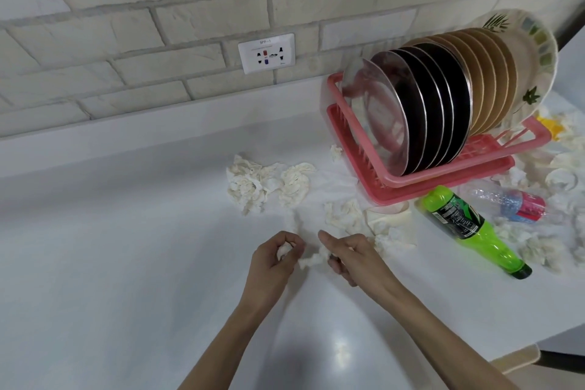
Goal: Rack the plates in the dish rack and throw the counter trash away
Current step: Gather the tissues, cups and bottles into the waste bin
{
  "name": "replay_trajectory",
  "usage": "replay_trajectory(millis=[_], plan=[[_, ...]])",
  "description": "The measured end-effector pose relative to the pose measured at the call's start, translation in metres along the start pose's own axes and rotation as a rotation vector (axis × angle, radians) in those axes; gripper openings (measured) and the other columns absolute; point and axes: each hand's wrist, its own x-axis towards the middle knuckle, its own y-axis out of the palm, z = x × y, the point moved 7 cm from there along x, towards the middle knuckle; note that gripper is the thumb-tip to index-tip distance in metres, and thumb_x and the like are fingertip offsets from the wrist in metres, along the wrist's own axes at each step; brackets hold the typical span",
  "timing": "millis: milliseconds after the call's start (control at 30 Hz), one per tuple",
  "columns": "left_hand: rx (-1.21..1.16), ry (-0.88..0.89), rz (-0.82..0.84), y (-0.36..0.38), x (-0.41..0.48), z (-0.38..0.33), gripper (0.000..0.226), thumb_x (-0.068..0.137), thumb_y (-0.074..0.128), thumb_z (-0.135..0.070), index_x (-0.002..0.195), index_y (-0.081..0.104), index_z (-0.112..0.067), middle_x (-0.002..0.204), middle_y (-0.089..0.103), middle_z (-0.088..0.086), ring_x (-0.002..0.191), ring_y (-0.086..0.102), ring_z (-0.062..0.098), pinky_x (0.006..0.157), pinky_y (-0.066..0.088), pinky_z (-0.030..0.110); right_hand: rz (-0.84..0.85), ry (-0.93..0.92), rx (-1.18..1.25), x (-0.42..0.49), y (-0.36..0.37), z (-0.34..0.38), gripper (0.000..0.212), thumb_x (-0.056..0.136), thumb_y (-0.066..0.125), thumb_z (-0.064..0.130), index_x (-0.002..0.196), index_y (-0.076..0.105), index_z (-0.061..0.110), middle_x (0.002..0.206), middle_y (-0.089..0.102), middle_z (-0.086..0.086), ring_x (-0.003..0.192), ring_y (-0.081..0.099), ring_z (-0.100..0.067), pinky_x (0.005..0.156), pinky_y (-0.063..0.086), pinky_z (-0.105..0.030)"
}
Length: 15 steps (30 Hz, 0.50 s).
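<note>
A pink dish rack (443, 177) at the right holds several upright plates (443, 111): steel, black, tan and one floral. Crumpled white tissues (269, 184) litter the white counter (126, 247) to the left of the rack, in front of it and to its right. My left hand (275, 260) grips a small tissue wad (284, 251) in its curled fingers. My right hand (351, 255) pinches another crumpled tissue (311, 260) that sticks out between the two hands. Both hands hover just over the counter, below the rack's left corner.
A green plastic bottle (474, 231) and a crushed clear bottle with a red label (512, 204) lie in front of the rack. More tissues and a yellow scrap (550, 127) lie to the right. A wall socket (267, 53) sits on the brick backsplash. The counter's edge runs at the lower right.
</note>
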Motion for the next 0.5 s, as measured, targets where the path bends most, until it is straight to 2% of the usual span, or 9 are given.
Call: replay_trajectory(millis=[67, 100, 133, 200, 233, 300, 333, 400, 500], plan=[[0.011, -0.003, 0.006, 0.004, -0.002, -0.002, 0.019, 0.097, 0.059, -0.012, 0.082, 0.067, -0.019, 0.059, 0.052, -0.016, 0.052, 0.04, 0.009, 0.053, 0.036, 0.021, -0.056, 0.024, -0.007, -0.002, -0.003, -0.009, 0.057, 0.094, 0.061, 0.038, 0.048, 0.042, 0.009, 0.053, 0.036, -0.011, 0.041, 0.028, -0.016, 0.045, 0.026, -0.024], [0.02, -0.009, 0.007, 0.005, -0.003, -0.002, 0.019, 0.098, 0.058, -0.013, 0.082, 0.067, -0.018, 0.057, 0.052, -0.016, 0.051, 0.04, 0.009, 0.053, 0.036, 0.021, -0.062, 0.048, 0.026, -0.002, -0.004, -0.015, 0.052, 0.094, 0.062, 0.032, 0.05, 0.048, 0.008, 0.053, 0.042, -0.013, 0.038, 0.034, -0.018, 0.044, 0.028, -0.025], [0.026, -0.014, 0.011, 0.007, -0.004, -0.003, 0.02, 0.099, 0.057, -0.013, 0.082, 0.067, -0.018, 0.055, 0.051, -0.016, 0.051, 0.039, 0.01, 0.053, 0.035, 0.021, -0.048, 0.072, 0.074, -0.004, -0.004, -0.02, 0.044, 0.096, 0.06, 0.025, 0.057, 0.056, 0.003, 0.056, 0.05, -0.016, 0.038, 0.044, -0.021, 0.043, 0.033, -0.027], [0.045, -0.016, 0.027, 0.012, -0.007, -0.004, 0.022, 0.1, 0.055, -0.014, 0.081, 0.067, -0.017, 0.052, 0.051, -0.016, 0.05, 0.04, 0.01, 0.052, 0.035, 0.02, -0.002, 0.119, 0.178, -0.008, -0.001, -0.028, 0.027, 0.099, 0.051, 0.011, 0.086, 0.065, -0.008, 0.071, 0.064, -0.02, 0.051, 0.064, -0.033, 0.042, 0.045, -0.029], [0.063, -0.011, 0.038, 0.015, -0.009, -0.004, 0.022, 0.1, 0.054, -0.013, 0.082, 0.066, -0.017, 0.052, 0.052, -0.016, 0.049, 0.041, 0.009, 0.052, 0.036, 0.02, 0.011, 0.13, 0.219, -0.011, -0.001, -0.03, 0.023, 0.1, 0.046, 0.005, 0.099, 0.065, -0.006, 0.081, 0.068, -0.021, 0.06, 0.069, -0.039, 0.043, 0.05, -0.032], [0.091, -0.004, 0.057, 0.019, -0.013, -0.005, 0.022, 0.1, 0.054, -0.012, 0.082, 0.067, -0.016, 0.055, 0.055, -0.017, 0.05, 0.043, 0.008, 0.053, 0.038, 0.019, 0.015, 0.122, 0.267, -0.016, -0.003, -0.033, 0.028, 0.099, 0.039, -0.003, 0.112, 0.064, -0.002, 0.096, 0.07, -0.022, 0.074, 0.071, -0.043, 0.05, 0.056, -0.037], [0.102, 0.0, 0.064, 0.021, -0.014, -0.005, 0.023, 0.1, 0.053, -0.012, 0.082, 0.067, -0.016, 0.055, 0.055, -0.017, 0.05, 0.043, 0.009, 0.053, 0.038, 0.019, 0.018, 0.107, 0.269, -0.019, -0.004, -0.034, 0.029, 0.099, 0.039, -0.004, 0.113, 0.064, -0.002, 0.097, 0.07, -0.023, 0.077, 0.071, -0.043, 0.054, 0.057, -0.04], [0.116, 0.004, 0.079, 0.026, -0.017, -0.004, 0.025, 0.1, 0.052, -0.011, 0.081, 0.067, -0.018, 0.053, 0.053, -0.016, 0.05, 0.043, 0.01, 0.052, 0.037, 0.02, 0.006, 0.069, 0.24, -0.026, -0.007, -0.035, 0.026, 0.1, 0.043, -0.001, 0.109, 0.067, -0.003, 0.087, 0.071, -0.021, 0.072, 0.071, -0.039, 0.056, 0.057, -0.039], [0.119, -0.011, 0.112, 0.037, -0.021, -0.001, 0.022, 0.099, 0.053, -0.012, 0.082, 0.066, -0.017, 0.049, 0.047, -0.011, 0.047, 0.039, 0.015, 0.049, 0.034, 0.024, -0.086, 0.037, 0.149, -0.039, -0.017, -0.041, 0.023, 0.097, 0.056, 0.012, 0.088, 0.073, 0.001, 0.059, 0.054, -0.012, 0.046, 0.053, -0.024, 0.047, 0.042, -0.029]])
